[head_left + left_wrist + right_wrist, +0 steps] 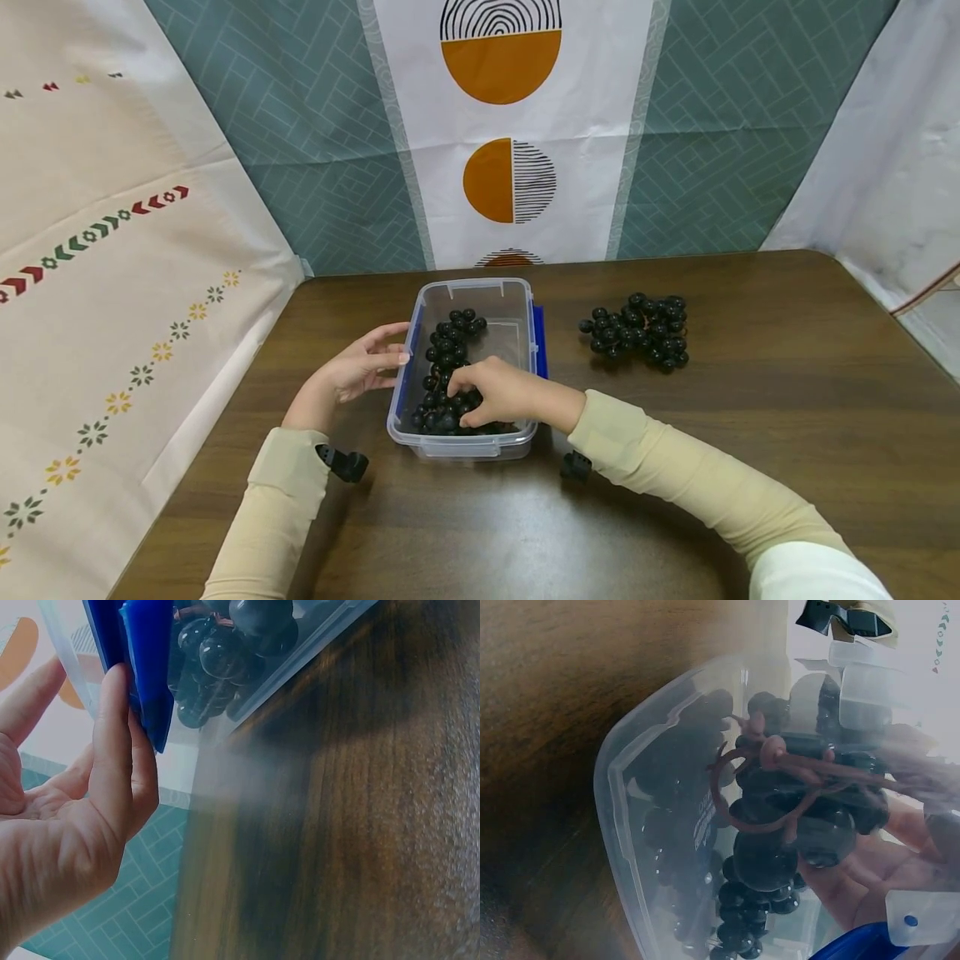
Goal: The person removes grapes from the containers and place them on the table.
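A clear rectangular plastic container (517, 321) with blue side latches stands open and upright on the dark wooden surface (750, 467). Inside it lies a bunch of dark, glossy round grapes (450, 350) on reddish-brown stems, stretching from the far middle to the near left corner, against the near wall.

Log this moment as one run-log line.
left hand: touches container side | right hand: holds grape bunch inside clear container | second grape bunch: on table, right of container
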### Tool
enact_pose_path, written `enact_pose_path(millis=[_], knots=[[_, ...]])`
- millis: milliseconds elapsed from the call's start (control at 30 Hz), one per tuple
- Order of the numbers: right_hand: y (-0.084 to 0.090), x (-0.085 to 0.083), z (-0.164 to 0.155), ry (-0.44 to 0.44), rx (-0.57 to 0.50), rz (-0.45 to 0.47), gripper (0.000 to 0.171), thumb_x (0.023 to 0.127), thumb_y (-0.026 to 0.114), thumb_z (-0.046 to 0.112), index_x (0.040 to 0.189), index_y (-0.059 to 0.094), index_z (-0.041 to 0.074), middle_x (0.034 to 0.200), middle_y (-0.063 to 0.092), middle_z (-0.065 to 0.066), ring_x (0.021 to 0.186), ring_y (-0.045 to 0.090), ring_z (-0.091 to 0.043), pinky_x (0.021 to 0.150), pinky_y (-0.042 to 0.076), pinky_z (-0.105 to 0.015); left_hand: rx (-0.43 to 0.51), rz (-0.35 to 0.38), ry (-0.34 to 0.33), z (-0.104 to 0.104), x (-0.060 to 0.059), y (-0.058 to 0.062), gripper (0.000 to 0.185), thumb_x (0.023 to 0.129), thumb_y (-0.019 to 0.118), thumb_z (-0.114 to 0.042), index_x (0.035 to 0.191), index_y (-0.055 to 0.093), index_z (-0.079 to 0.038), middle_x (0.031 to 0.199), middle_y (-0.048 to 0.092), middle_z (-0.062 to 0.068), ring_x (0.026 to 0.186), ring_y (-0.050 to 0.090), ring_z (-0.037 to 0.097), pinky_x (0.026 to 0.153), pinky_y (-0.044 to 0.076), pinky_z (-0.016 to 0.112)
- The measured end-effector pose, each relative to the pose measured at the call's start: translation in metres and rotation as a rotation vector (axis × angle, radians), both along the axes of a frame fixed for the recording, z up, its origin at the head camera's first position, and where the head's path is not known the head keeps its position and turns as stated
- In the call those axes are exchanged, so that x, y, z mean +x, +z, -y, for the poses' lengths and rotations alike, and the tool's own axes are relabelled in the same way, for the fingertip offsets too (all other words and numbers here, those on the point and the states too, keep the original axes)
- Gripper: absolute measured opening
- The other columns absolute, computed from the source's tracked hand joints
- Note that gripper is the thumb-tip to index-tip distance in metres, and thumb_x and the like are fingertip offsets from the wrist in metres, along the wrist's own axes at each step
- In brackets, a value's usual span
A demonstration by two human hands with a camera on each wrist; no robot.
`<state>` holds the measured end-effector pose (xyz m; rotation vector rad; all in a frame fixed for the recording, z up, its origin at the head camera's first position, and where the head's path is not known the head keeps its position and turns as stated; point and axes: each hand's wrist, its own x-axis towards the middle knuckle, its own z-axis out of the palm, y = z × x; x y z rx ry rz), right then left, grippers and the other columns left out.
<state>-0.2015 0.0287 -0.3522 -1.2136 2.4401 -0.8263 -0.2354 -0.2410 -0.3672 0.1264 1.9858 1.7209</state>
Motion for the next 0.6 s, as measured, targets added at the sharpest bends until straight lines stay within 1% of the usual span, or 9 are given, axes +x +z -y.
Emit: enact_pose_path(millis=[233, 400, 600], knots=[[-0.0010, -0.0010, -0.0009, -0.017, -0.067, -0.020, 0.033, 0.080, 0.076, 0.016, 0.109, 0.064, 0.007, 0.104, 0.068, -0.007, 0.097, 0.062, -0.017, 0.085, 0.052, -0.033, -0.001, 0.003, 0.001, 0.0006, -0.0010, 0.0006, 0.068, 0.095, 0.055, -0.007, 0.151, 0.017, -0.014, 0.132, 0.043, 0.018, 0.093, 0.063, 0.011, 0.084, 0.054, 0.033], [-0.0002, -0.0003, -0.0016, -0.036, -0.097, 0.000, 0.034, 0.081, 0.076, 0.017, 0.111, 0.064, 0.007, 0.104, 0.068, -0.006, 0.097, 0.061, -0.017, 0.085, 0.052, -0.032, -0.002, 0.008, 0.002, 0.0005, -0.0015, 0.0007, 0.069, 0.095, 0.055, -0.007, 0.151, 0.017, -0.014, 0.127, 0.045, 0.013, 0.091, 0.063, 0.011, 0.083, 0.054, 0.032], [-0.0001, 0.0006, -0.0020, -0.042, -0.125, 0.011, 0.034, 0.081, 0.076, 0.017, 0.111, 0.064, 0.007, 0.104, 0.067, -0.006, 0.097, 0.061, -0.017, 0.085, 0.052, -0.030, 0.002, 0.015, 0.001, -0.0003, -0.0011, 0.0013, 0.069, 0.095, 0.056, -0.007, 0.151, 0.016, -0.013, 0.130, 0.044, 0.017, 0.091, 0.063, 0.011, 0.083, 0.054, 0.033]])
